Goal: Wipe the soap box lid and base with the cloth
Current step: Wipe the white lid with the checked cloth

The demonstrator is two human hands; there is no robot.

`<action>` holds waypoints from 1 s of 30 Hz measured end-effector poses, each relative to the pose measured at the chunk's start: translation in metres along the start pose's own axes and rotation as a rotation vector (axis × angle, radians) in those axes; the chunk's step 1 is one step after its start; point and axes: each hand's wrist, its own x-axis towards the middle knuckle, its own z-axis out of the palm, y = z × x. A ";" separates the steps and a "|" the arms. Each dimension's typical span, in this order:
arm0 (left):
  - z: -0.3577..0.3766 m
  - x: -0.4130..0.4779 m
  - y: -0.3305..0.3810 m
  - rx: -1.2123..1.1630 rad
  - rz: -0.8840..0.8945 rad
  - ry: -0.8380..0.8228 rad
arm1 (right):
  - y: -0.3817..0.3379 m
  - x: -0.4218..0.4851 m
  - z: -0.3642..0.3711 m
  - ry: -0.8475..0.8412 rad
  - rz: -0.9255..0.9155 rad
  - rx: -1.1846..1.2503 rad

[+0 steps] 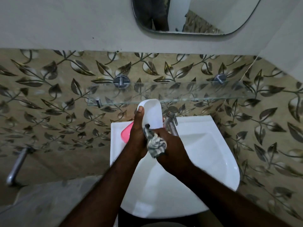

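Leaf-patterned tile backs the white sink (213, 161) below you. Your left hand (137, 133) has its fingers clamped around the white soap box piece (151, 112), held upright at 12 o'clock. Your right hand (172, 149) grips the bunched cloth (155, 143) against its lower edge. At 10 o'clock, the pink piece (125, 133) rests on the sink rim.

You will find no text, label, brand, number or sign to read anywhere here. The white soap box piece (151, 113) at your 12 o'clock is plain, the pink piece (126, 133) at 10 o'clock bears no marking, and the cloth (155, 143) carries only a mottled pattern.
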 end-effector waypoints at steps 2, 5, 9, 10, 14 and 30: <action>-0.002 0.001 0.002 0.023 -0.046 -0.035 | 0.007 0.001 -0.011 -0.078 -0.208 -0.416; -0.001 0.002 0.001 0.109 -0.092 -0.059 | 0.007 0.000 -0.017 -0.096 -0.281 -0.665; 0.007 0.001 -0.001 0.127 -0.065 0.003 | -0.009 0.002 -0.007 0.018 0.161 -0.111; 0.008 0.002 0.000 0.113 -0.050 -0.007 | -0.011 0.004 -0.006 0.047 0.237 0.029; 0.008 0.005 0.005 0.158 -0.083 -0.063 | -0.008 -0.002 -0.019 -0.010 -0.156 -0.483; 0.017 -0.002 0.014 0.233 -0.075 -0.037 | -0.006 0.015 -0.025 -0.181 -0.188 -0.624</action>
